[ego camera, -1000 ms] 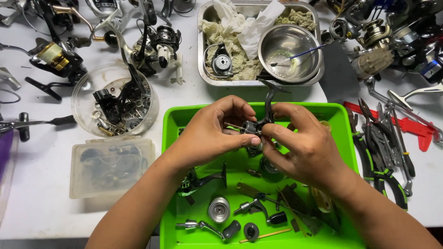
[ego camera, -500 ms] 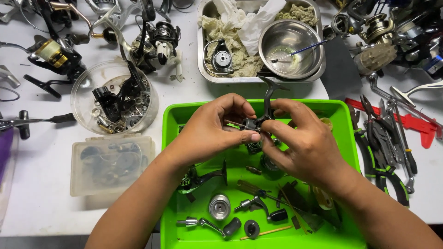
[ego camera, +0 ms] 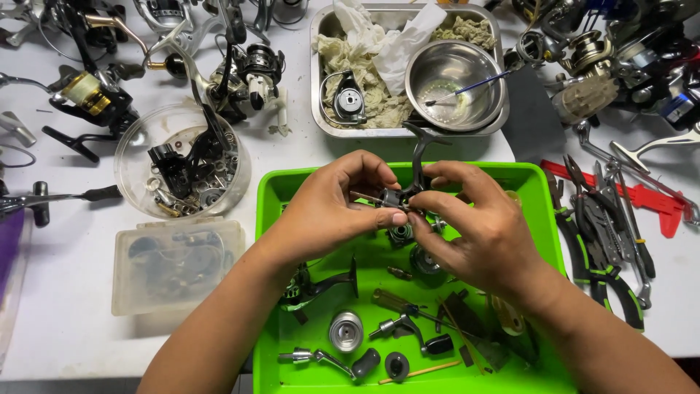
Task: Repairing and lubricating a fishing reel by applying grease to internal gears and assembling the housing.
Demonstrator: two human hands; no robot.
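Both hands, left hand (ego camera: 328,211) and right hand (ego camera: 481,226), pinch a black reel part (ego camera: 408,186). Below them, a green tray (ego camera: 281,190) holds reel parts; beyond, a steel pan (ego camera: 315,44) holds rags and a bowl (ego camera: 448,80).

reel part (ego camera: 408,191) mostly hidden by fingers (ego camera: 379,215)

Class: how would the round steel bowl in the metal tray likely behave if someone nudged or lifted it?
The steel bowl looks thin and rigid, so probably light. Its smooth, shiny wall may be slippery. It sits tilted in the tray, so a nudge could rock it and shift the brush inside.
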